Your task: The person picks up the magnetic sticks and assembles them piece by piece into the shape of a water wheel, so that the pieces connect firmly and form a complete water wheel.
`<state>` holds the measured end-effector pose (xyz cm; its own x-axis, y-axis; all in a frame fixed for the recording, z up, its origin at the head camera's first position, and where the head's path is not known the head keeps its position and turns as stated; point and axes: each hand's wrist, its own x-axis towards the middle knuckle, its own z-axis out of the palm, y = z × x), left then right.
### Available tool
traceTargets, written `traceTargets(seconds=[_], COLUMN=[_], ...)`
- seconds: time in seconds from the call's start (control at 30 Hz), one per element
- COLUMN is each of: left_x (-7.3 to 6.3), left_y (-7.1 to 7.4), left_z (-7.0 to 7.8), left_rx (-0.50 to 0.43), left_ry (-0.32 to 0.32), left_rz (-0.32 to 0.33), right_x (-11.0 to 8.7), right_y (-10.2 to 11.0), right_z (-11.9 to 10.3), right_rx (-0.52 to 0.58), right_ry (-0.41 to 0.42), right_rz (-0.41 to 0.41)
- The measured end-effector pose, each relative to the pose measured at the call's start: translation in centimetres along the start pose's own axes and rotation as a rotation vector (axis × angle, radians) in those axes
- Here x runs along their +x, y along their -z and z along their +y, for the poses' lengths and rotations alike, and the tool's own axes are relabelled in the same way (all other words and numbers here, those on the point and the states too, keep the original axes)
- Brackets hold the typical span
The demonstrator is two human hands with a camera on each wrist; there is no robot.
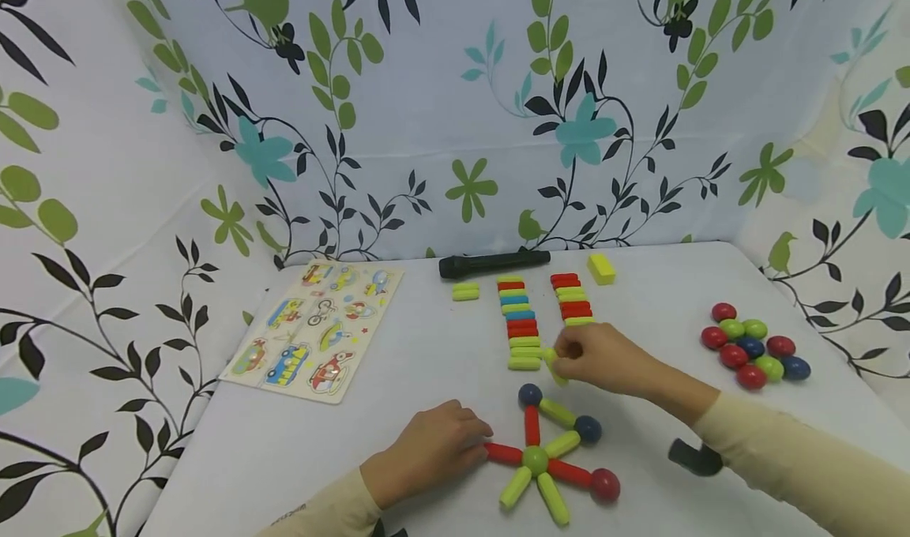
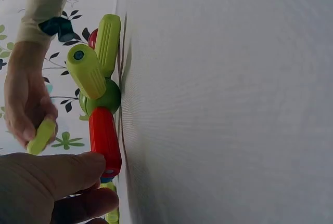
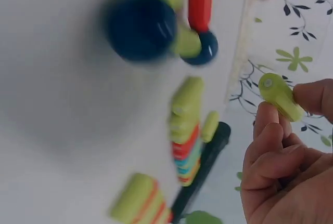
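Note:
A magnetic-looking stick-and-ball figure lies on the table, with a green ball (image 1: 535, 460) at its hub and red and yellow-green sticks radiating out. My left hand (image 1: 437, 450) pinches the outer end of its left red stick (image 2: 105, 135), thumb against the side. Two blue balls (image 1: 588, 429) and a red ball (image 1: 605, 486) cap some of the sticks. Beyond the figure, my right hand (image 1: 604, 355) holds a loose yellow-green stick (image 3: 281, 99) between thumb and fingertips, beside the near end of a column of coloured sticks (image 1: 524, 342).
Another stick column (image 1: 574, 300) and a yellow block (image 1: 601, 268) lie farther back, near a black microphone-like rod (image 1: 494, 264). Two short green sticks (image 1: 465, 291) sit left of the columns. Loose balls (image 1: 750, 347) cluster at right; a picture puzzle board (image 1: 313, 332) lies at left.

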<state>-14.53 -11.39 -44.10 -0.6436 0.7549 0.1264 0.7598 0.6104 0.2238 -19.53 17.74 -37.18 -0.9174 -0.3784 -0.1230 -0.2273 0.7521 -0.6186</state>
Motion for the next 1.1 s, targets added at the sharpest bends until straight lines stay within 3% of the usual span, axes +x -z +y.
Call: traceTargets(seconds=[0.2, 0.5, 0.6, 1.1], left_x=[-0.1, 0.3, 0.5, 0.6], left_y=[-0.3, -0.3, -0.2, -0.3], left_z=[-0.1, 0.1, 0.3, 0.4], left_rx=[-0.007, -0.031, -0.032, -0.041], left_ry=[-0.029, -0.039, -0.033, -0.019], left_rz=[0.002, -0.03, -0.042, -0.038], right_x=[-5.3, -7.8, -8.0, -8.3], right_y=[-1.5, -4.9, -5.0, -5.1], right_z=[3.2, 4.6, 4.6, 5.3], right_rx=[0.231, 0.373, 0.369, 0.45], right_ry=[-0.24, -0.419, -0.436, -0.338], right_rz=[-0.068, -0.071, -0.088, -0.242])
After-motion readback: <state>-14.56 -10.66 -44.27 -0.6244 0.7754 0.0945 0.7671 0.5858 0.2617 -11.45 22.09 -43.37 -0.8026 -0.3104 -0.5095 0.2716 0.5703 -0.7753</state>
